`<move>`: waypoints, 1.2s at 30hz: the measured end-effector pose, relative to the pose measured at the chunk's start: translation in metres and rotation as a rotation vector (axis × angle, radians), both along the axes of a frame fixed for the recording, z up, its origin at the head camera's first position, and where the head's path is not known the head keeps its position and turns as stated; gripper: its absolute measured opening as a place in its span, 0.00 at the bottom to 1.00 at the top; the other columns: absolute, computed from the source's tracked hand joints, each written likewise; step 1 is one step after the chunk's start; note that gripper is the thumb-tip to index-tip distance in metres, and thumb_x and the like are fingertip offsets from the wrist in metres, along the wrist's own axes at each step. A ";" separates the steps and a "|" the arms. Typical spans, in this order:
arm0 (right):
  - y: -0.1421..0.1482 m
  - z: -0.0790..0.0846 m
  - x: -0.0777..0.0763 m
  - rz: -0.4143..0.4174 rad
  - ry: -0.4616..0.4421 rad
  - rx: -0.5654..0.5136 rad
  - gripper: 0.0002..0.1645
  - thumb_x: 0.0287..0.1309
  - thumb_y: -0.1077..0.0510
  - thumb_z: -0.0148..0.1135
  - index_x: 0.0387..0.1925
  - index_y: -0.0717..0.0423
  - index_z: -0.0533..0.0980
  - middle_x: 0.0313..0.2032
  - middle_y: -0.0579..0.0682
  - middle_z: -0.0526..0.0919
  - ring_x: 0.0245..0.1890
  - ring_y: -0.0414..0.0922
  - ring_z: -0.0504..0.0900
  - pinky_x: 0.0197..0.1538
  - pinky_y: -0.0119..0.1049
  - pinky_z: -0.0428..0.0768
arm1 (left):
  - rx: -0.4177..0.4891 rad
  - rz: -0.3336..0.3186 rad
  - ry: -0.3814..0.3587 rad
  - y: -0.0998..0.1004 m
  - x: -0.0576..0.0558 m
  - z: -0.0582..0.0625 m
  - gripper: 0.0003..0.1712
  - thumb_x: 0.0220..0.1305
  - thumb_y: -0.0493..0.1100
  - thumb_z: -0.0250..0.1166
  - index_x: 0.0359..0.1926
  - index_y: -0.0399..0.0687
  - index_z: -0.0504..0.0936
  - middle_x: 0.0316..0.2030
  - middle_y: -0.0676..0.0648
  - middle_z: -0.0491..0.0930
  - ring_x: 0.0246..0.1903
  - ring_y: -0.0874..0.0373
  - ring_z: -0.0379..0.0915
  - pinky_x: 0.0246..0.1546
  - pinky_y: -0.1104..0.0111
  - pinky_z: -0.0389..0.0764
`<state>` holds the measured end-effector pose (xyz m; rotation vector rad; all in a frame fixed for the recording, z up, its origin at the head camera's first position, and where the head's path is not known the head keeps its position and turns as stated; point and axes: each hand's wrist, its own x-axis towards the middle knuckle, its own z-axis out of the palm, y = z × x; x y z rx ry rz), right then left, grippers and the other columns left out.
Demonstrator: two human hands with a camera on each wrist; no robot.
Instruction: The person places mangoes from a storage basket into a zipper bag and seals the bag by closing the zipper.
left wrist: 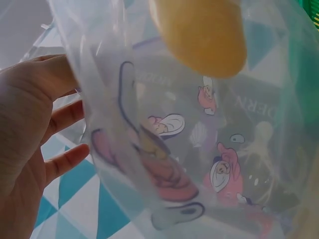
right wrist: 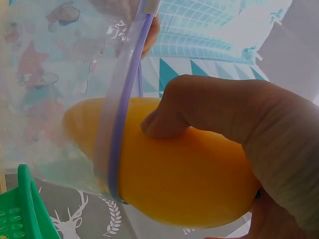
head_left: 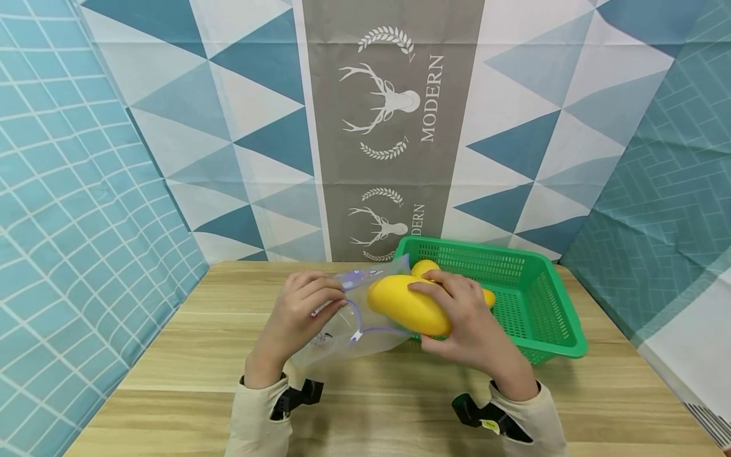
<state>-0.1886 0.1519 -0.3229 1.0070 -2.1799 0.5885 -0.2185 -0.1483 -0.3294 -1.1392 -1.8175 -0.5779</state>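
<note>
A yellow mango point(head_left: 400, 304) is gripped by my right hand point(head_left: 471, 320), thumb and fingers spread around it. In the right wrist view, the tip of the mango point(right wrist: 179, 174) is inside the mouth of a clear zip bag point(right wrist: 45, 99), past its purple zip strip. My left hand point(head_left: 299, 311) pinches the rim of this bag point(head_left: 342, 346) and the mouth gapes toward the mango. Through the film in the left wrist view, the bag point(left wrist: 169, 164) shows pink cartoon prints. Part of the left fingers is hidden behind the bag.
A green plastic basket point(head_left: 562, 304) stands at the right rear of the wooden table point(head_left: 188, 355), behind my right hand. Inside it are a yellow fruit point(head_left: 425, 268) and another yellow piece point(head_left: 489, 297), partly covered by the hand. A patterned cloth wall point(head_left: 263, 152) rises behind the table.
</note>
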 end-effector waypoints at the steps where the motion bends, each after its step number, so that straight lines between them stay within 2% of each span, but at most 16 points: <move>1: 0.000 0.000 0.000 0.003 0.001 0.006 0.41 0.32 0.56 0.76 0.57 0.48 0.75 0.56 0.55 0.74 0.54 0.58 0.73 0.51 0.59 0.66 | -0.002 -0.007 0.003 0.001 0.000 0.000 0.17 0.74 0.48 0.58 0.35 0.42 0.85 0.35 0.49 0.85 0.42 0.51 0.78 0.43 0.56 0.72; 6: -0.001 -0.001 0.001 0.021 0.003 0.040 0.42 0.32 0.57 0.78 0.57 0.47 0.75 0.56 0.55 0.75 0.54 0.59 0.73 0.49 0.60 0.67 | -0.018 -0.031 0.005 0.003 0.001 0.000 0.16 0.74 0.47 0.58 0.36 0.42 0.85 0.35 0.49 0.85 0.41 0.51 0.78 0.44 0.55 0.73; 13: -0.005 -0.003 0.001 0.066 0.012 0.090 0.43 0.31 0.58 0.79 0.58 0.46 0.76 0.58 0.56 0.75 0.56 0.56 0.74 0.50 0.60 0.68 | -0.036 -0.031 -0.017 0.005 0.003 0.001 0.17 0.74 0.48 0.57 0.36 0.42 0.85 0.36 0.50 0.85 0.42 0.50 0.78 0.45 0.55 0.73; 20: -0.009 -0.003 0.002 0.083 -0.031 0.128 0.43 0.32 0.57 0.79 0.58 0.44 0.76 0.58 0.54 0.75 0.57 0.53 0.74 0.52 0.59 0.68 | -0.045 -0.040 -0.035 0.006 0.003 0.001 0.17 0.74 0.49 0.56 0.36 0.44 0.85 0.37 0.49 0.85 0.44 0.51 0.77 0.46 0.55 0.72; 22: -0.010 -0.003 0.002 0.086 -0.040 0.145 0.43 0.32 0.57 0.79 0.58 0.44 0.76 0.58 0.53 0.75 0.56 0.53 0.74 0.51 0.59 0.68 | -0.055 -0.049 -0.034 0.005 0.003 0.000 0.14 0.73 0.47 0.58 0.35 0.45 0.85 0.38 0.49 0.85 0.44 0.50 0.77 0.47 0.55 0.73; 26: -0.011 -0.004 0.002 0.092 -0.052 0.170 0.44 0.32 0.58 0.79 0.59 0.45 0.76 0.58 0.53 0.75 0.55 0.54 0.75 0.51 0.58 0.69 | -0.073 -0.069 -0.036 0.006 0.003 0.000 0.02 0.65 0.38 0.68 0.35 0.46 0.85 0.39 0.49 0.85 0.44 0.50 0.77 0.47 0.55 0.73; 29: -0.012 -0.005 0.002 0.095 -0.068 0.177 0.44 0.32 0.57 0.79 0.59 0.45 0.76 0.58 0.53 0.76 0.55 0.54 0.74 0.50 0.56 0.69 | -0.070 -0.077 -0.044 0.008 0.004 -0.001 0.04 0.60 0.34 0.71 0.35 0.46 0.85 0.39 0.49 0.85 0.44 0.50 0.77 0.47 0.55 0.73; 32: -0.012 -0.005 0.003 0.099 -0.086 0.179 0.43 0.33 0.57 0.78 0.59 0.45 0.76 0.59 0.52 0.75 0.55 0.54 0.74 0.50 0.55 0.69 | -0.055 -0.078 -0.046 0.009 0.003 -0.001 0.02 0.66 0.38 0.67 0.36 0.45 0.85 0.38 0.49 0.85 0.44 0.50 0.77 0.47 0.56 0.73; 36: -0.013 -0.006 0.003 0.110 -0.096 0.178 0.43 0.34 0.56 0.77 0.59 0.46 0.75 0.59 0.52 0.75 0.56 0.55 0.73 0.50 0.55 0.69 | -0.026 -0.081 -0.043 0.011 0.003 -0.001 0.14 0.73 0.47 0.58 0.37 0.44 0.85 0.38 0.48 0.85 0.44 0.51 0.78 0.47 0.56 0.72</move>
